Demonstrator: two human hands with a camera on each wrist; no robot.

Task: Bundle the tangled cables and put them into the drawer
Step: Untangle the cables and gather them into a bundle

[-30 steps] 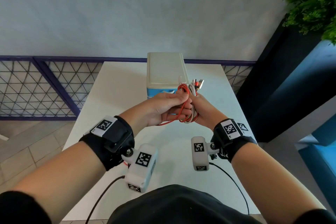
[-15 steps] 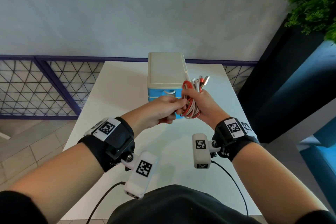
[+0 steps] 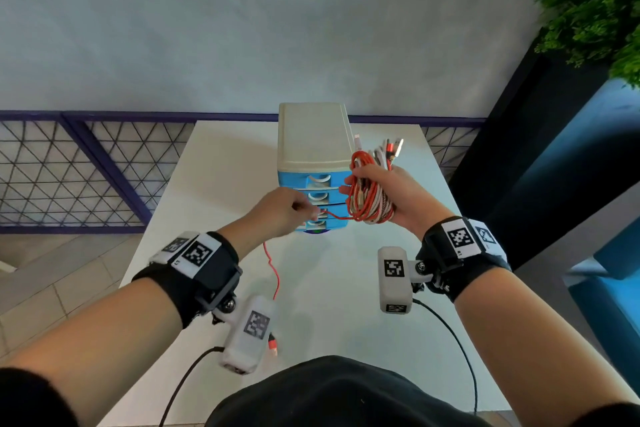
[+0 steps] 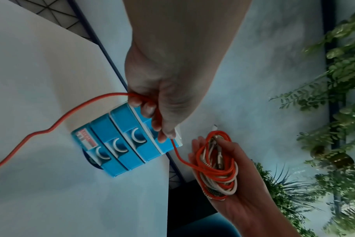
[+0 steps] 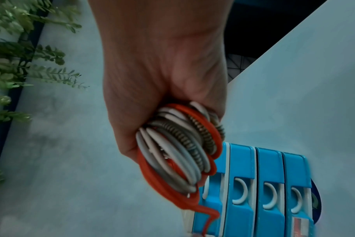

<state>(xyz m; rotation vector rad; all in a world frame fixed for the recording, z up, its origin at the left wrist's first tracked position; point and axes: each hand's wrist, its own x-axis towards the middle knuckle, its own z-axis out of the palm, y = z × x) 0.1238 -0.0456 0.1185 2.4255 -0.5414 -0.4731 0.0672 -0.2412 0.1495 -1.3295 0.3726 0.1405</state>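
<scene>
White table (image 3: pixel 221 184), closed blue drawers (image 3: pixel 320 199), right hand (image 3: pixel 405 198) gripping cable coil (image 3: pixel 369 191)

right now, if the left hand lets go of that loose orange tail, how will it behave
The orange tail looks floppy: it sags in waves below the left hand, so it would likely drop limp onto the table. It seems light. The cable bundle in the right hand may loosen slightly.
</scene>
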